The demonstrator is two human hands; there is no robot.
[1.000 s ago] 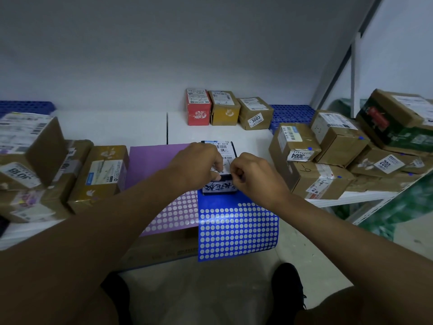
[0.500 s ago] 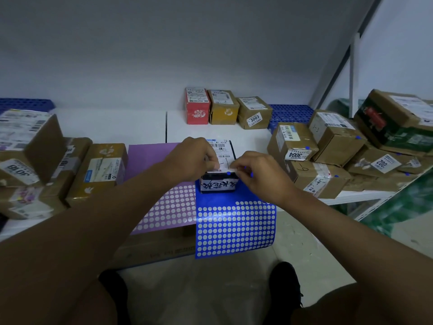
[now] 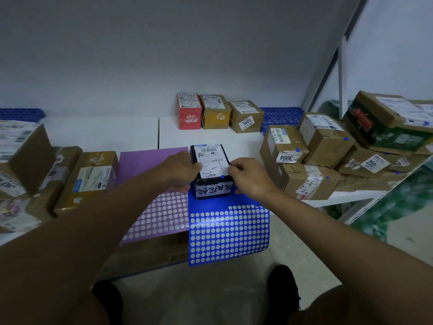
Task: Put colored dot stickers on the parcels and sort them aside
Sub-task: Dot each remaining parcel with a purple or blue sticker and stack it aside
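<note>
A small black parcel point(image 3: 212, 170) with a white shipping label marked "5-1" stands on the far end of the blue sticker sheet point(image 3: 228, 233). A blue dot sticker point(image 3: 222, 176) sits at the label's near right corner. My left hand point(image 3: 181, 171) grips the parcel's left side. My right hand point(image 3: 248, 175) holds its right side, fingers curled at the label's edge. The purple sticker sheet point(image 3: 152, 191) lies to the left, partly under my left forearm.
Brown parcels point(image 3: 302, 160) with blue dots are piled at the right on a white shelf. More brown parcels point(image 3: 91, 177) lie at the left. Three boxes, red point(image 3: 189, 111), yellow and brown, stand at the back. A cardboard box point(image 3: 150, 256) sits under the sheets.
Both hands slid apart from the top of the label to the parcel's sides, uncovering the label and the blue dot on it. The parcel stayed in place.
</note>
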